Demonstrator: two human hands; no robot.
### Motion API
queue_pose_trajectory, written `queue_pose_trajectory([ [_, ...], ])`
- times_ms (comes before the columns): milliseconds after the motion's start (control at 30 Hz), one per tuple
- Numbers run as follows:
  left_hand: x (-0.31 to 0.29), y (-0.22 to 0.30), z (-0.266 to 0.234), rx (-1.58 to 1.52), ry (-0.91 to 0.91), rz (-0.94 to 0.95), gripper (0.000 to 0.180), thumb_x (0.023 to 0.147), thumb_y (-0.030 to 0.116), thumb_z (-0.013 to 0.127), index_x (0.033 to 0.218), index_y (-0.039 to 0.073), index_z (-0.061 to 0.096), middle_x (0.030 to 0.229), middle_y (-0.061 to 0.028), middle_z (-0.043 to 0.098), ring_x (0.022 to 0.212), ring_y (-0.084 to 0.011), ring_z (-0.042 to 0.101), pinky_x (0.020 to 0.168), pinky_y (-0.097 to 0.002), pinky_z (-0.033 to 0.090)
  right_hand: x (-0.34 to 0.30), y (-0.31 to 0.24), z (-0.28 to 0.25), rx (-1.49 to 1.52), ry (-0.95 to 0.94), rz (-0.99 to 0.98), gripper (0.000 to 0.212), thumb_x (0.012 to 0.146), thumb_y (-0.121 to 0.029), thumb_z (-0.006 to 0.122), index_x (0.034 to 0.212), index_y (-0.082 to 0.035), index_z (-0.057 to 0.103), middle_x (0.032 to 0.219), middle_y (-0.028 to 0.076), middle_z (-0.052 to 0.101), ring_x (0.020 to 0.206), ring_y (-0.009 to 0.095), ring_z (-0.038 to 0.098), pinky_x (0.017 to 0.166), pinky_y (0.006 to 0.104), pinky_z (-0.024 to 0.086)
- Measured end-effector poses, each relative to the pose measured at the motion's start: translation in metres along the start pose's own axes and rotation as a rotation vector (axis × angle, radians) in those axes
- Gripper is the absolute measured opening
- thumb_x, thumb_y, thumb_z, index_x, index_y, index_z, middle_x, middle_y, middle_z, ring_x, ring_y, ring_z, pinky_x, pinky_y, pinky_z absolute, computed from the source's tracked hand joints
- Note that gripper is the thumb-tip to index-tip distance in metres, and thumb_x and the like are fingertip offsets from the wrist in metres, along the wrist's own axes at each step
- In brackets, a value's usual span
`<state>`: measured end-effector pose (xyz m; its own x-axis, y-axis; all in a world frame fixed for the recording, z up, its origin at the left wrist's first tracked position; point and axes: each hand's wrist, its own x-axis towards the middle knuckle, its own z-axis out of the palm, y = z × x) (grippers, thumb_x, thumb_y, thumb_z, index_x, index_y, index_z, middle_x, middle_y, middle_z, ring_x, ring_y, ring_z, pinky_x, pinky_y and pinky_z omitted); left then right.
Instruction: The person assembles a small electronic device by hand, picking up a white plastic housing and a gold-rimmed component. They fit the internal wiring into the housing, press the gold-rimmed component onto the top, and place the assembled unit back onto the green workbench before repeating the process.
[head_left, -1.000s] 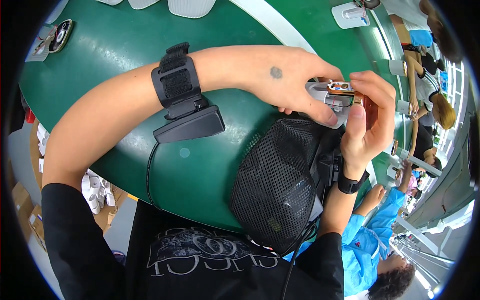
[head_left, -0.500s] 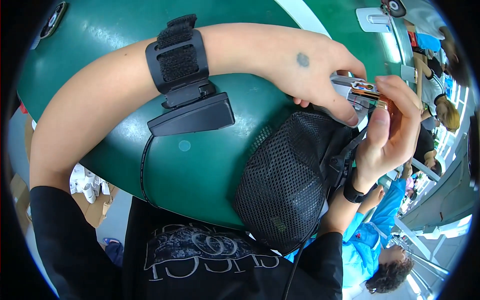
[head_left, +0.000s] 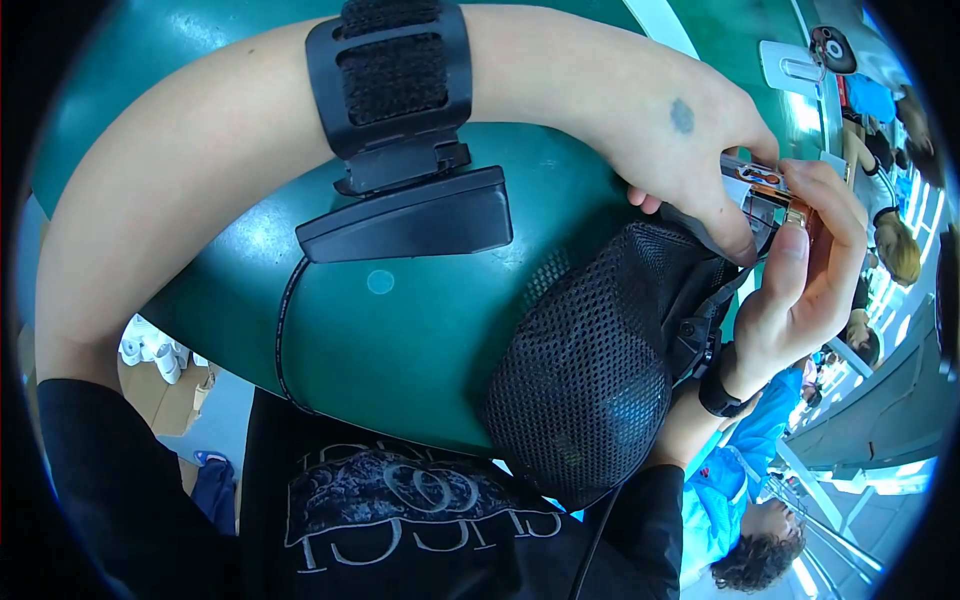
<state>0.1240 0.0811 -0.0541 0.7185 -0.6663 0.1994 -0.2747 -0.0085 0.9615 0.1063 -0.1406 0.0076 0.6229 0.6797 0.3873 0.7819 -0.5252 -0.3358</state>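
Note:
Both hands meet at the upper right over a small device [head_left: 765, 190] with a whitish, partly clear housing, a strip of small metal-looking parts and a copper-orange side. My left hand [head_left: 690, 130] is closed on its whitish side, thumb in front and fingertips mostly hidden behind. Thumb and fingers of my right hand [head_left: 815, 250] pinch the copper-orange side. What exactly the device is, I cannot make out. Just below the hands is a black mesh bag [head_left: 585, 360] with a strap and buckle, its upper end close to my left thumb.
The green table [head_left: 430, 330] curves under my left arm. A black box on a strap [head_left: 410, 215] sits at my left wrist, its cable running down. An open carton [head_left: 170, 395] with white items stands lower left. A person in blue [head_left: 730, 500] is at the lower right.
Both hands have shifted right and slightly down in the picture with the device between them. My left forearm lies higher in view. Both grips look the same.

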Motion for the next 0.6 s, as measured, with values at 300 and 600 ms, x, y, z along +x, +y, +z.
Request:
queue_pose_trajectory([
  [300,0.004,-0.006,-0.010,-0.069,-0.129,0.080,0.050,0.089,0.040,0.070,0.097,-0.009,0.064,0.077,-0.0195,0.067,0.065,-0.0269,0.057,0.063,-0.0374,0.048,-0.001,0.012,-0.009,0.030,-0.180,-0.018,0.039,0.101,-0.024,0.061,0.127,0.005,0.059,0.132,0.023,0.060,0.124,0.031,0.060,0.109,0.0426,0.046],
  [600,0.002,-0.013,-0.006,-0.081,-0.124,0.179,0.046,0.089,0.037,0.072,0.098,-0.008,0.065,0.077,-0.0186,0.067,0.067,-0.0272,0.061,0.062,-0.0382,0.049,-0.004,0.019,-0.013,0.184,-0.165,0.104,0.074,0.086,-0.039,0.081,0.140,0.003,0.053,0.134,0.020,0.061,0.124,0.030,0.061,0.109,0.0405,0.046],
])
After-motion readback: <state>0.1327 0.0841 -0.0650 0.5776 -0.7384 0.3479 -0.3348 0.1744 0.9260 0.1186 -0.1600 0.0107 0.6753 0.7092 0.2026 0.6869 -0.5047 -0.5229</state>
